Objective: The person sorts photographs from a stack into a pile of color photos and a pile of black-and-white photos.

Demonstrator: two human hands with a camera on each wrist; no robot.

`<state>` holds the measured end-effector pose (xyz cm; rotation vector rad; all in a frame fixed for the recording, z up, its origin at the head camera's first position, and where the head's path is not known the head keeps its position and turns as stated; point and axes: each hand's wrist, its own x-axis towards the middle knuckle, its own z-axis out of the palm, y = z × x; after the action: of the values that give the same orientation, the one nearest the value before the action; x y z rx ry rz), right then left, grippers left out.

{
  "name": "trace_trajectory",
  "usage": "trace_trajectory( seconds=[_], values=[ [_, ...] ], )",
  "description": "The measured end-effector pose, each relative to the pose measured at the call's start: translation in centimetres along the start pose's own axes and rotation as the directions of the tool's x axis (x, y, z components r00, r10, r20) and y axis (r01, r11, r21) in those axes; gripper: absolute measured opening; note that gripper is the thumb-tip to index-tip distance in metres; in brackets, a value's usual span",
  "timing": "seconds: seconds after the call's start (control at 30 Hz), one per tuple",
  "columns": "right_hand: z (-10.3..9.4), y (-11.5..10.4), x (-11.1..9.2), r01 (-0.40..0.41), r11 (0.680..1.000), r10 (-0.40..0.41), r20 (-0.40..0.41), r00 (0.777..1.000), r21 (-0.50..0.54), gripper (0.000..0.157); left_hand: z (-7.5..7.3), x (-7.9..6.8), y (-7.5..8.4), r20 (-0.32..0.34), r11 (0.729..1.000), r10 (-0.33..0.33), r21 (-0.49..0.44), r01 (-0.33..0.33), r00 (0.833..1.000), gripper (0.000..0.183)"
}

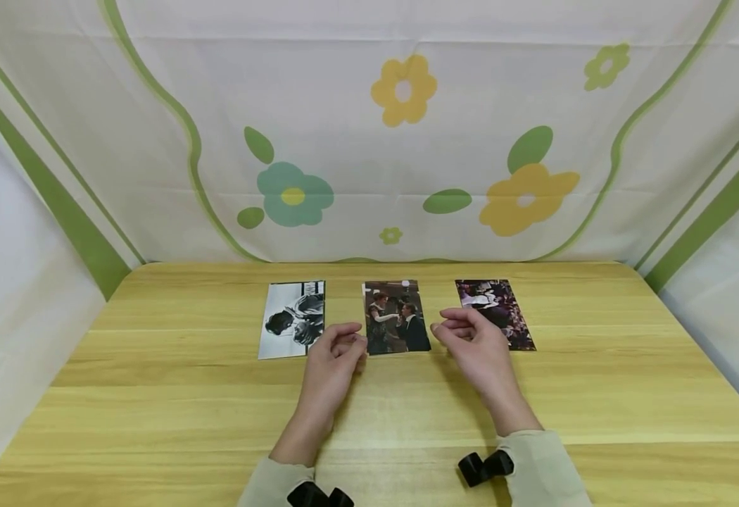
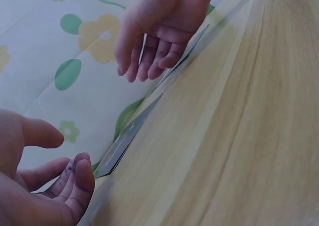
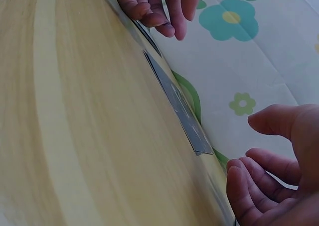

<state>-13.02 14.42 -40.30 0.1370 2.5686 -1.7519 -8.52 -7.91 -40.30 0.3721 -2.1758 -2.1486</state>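
Three photo piles or prints lie in a row on the wooden table: a black-and-white photo (image 1: 293, 317) at left, a dark colour photo of two people (image 1: 398, 317) in the middle, and a crowd photo (image 1: 502, 313) at right. My left hand (image 1: 338, 359) hovers between the left and middle photos, its fingers loosely bent with nothing held. Over the near left part of the crowd photo, my right hand (image 1: 480, 348) is likewise loosely bent and holds nothing. In the right wrist view, the middle photo (image 3: 177, 104) shows a slightly offset second edge beneath it.
The wooden table (image 1: 173, 394) reaches back to a white cloth (image 1: 357, 141) printed with flowers and green lines. Cloth walls also stand at both sides. Black wrist cameras (image 1: 486, 466) sit at the sleeves.
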Motion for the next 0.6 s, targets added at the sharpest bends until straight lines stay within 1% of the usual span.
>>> trace_trajectory(
  seconds=[0.17,0.2,0.27,0.33,0.43,0.53,0.6],
  values=[
    [0.1,0.0,-0.1,-0.001,1.000,0.001,0.010,1.000,-0.015,0.038,0.0,0.1,-0.1,0.001,1.000,0.002,0.004,-0.002,1.000,0.034],
    [0.1,0.1,-0.1,0.000,1.000,0.000,0.012,1.000,-0.022,0.038,0.0,0.1,-0.2,-0.002,1.000,0.008,0.019,-0.008,1.000,0.034],
    [0.2,0.2,0.0,-0.003,0.999,0.003,0.016,1.000,-0.033,0.038,0.0,0.1,-0.4,-0.013,0.997,0.028,0.078,-0.027,1.000,0.033],
    [0.3,0.3,0.0,-0.006,0.999,0.006,0.016,1.000,-0.046,0.038,0.1,0.2,-0.7,-0.021,0.987,0.059,0.154,-0.055,0.998,0.032],
    [0.5,0.5,0.1,-0.011,0.997,0.012,0.011,1.000,-0.070,0.037,0.2,0.4,-1.2,-0.027,0.961,0.112,0.257,-0.102,0.993,0.031],
    [0.7,0.7,0.2,-0.008,0.996,0.008,0.005,1.000,-0.093,0.036,0.3,0.5,-1.4,-0.025,0.943,0.163,0.297,-0.149,0.986,0.031],
    [0.8,0.8,0.3,-0.002,0.994,0.002,0.004,1.000,-0.106,0.036,0.3,0.6,-1.5,-0.029,0.938,0.181,0.306,-0.164,0.983,0.030]
  ],
)
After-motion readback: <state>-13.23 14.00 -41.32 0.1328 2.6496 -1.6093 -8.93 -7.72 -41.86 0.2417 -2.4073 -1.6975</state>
